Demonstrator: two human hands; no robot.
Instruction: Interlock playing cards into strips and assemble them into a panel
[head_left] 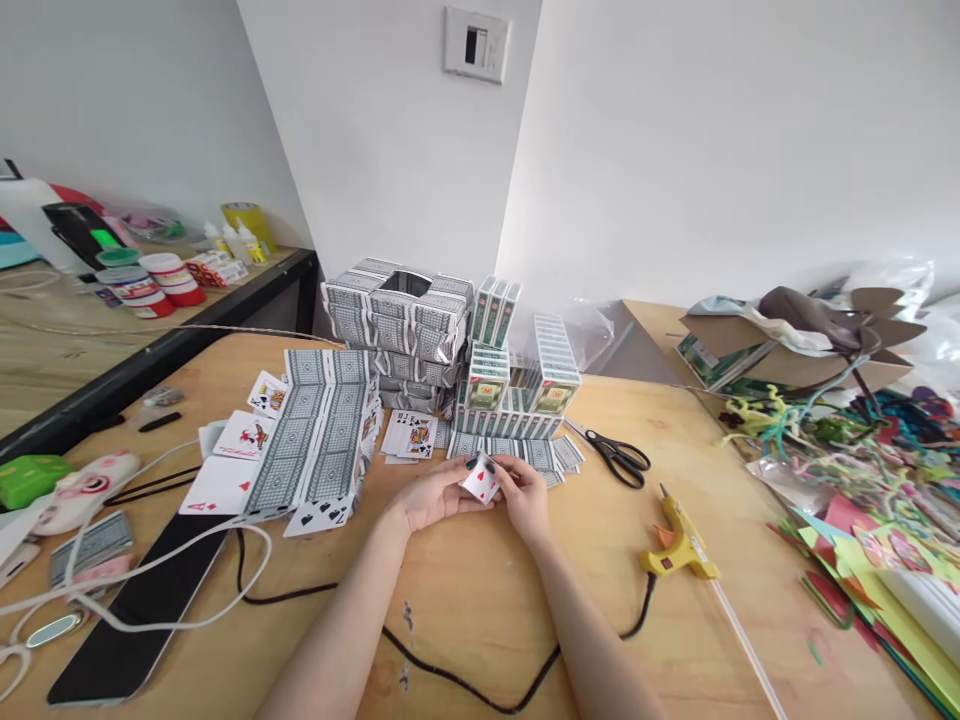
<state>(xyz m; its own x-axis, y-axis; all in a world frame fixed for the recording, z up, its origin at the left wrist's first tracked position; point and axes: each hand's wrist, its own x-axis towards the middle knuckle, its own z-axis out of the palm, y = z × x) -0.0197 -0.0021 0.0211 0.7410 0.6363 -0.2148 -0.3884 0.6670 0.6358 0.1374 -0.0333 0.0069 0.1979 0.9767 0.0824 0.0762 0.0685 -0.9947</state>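
Between both hands, over the middle of the table, I hold a small playing card [481,479] with red hearts showing; it looks folded. My left hand [435,492] grips its left side, and my right hand [523,490] pinches the right edge. Just behind my hands lie loose cards, with a pile topped by a king [418,436] to the left. Farther left stands a long folded panel of joined cards [311,430], patterned backs outward. Behind are a stacked block built from cards [397,310] and rows of card boxes [487,375].
Black scissors [619,458] and a yellow glue gun [679,540] lie to the right. The gun's black cord [465,688] runs beneath my forearms. At left are a black keyboard-like slab [142,610] and white cables [172,625]. Coloured paper [862,570] and an open cardboard box [795,350] are far right.
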